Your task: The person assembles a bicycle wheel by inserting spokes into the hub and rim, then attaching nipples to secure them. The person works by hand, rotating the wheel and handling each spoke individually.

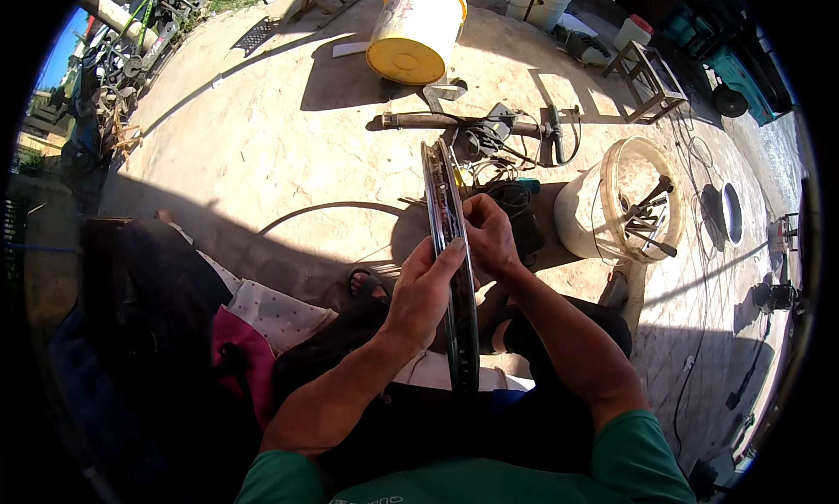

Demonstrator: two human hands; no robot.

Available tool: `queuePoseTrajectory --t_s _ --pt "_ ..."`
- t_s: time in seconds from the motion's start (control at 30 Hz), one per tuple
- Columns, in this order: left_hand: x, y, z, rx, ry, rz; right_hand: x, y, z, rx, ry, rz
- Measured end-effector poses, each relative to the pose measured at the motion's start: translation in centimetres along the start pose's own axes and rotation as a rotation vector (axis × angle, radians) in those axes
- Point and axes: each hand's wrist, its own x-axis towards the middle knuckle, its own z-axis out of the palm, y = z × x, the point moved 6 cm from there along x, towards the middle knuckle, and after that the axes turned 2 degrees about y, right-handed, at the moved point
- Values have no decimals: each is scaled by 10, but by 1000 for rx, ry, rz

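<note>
My feed gives me the wheel rim (445, 208) as silver and black, with rusty brown along its channel. I read the shirt (472, 482) as green, one cloth (281, 310) as white with dark dots, another, the plain cloth (243, 355), as magenta. I also get a yellow-and-white tub (415, 32), an off-white bucket (578, 208) and a teal machine (743, 80).

Wheel rim (461, 312) upright, seen edge-on, at centre. Left hand (423, 285) clasps it from 9 o'clock; right hand (492, 235) bunched at its 3 o'clock edge. Yellow-and-white bucket (412, 36) at 12 o'clock; pale bucket (580, 208) holding tools (645, 214) between 2 and 3 o'clock.
</note>
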Motion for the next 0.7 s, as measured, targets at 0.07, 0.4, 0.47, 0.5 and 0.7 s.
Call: queuePoseTrajectory --t_s 0.07,0.4,0.47,0.5,0.7 --pt "0 -1 1 17 -8 2 1 2 1 65 -8 35" --pt "-1 -1 3 147 -69 46 0 5 7 543 -294 242" --pt "0 -1 1 216 -63 66 -2 4 11 731 -344 312" --pt "0 -1 1 250 -63 75 -1 11 9 789 -345 342" --pt "0 4 1 500 -99 100 -10 9 7 280 -294 256"
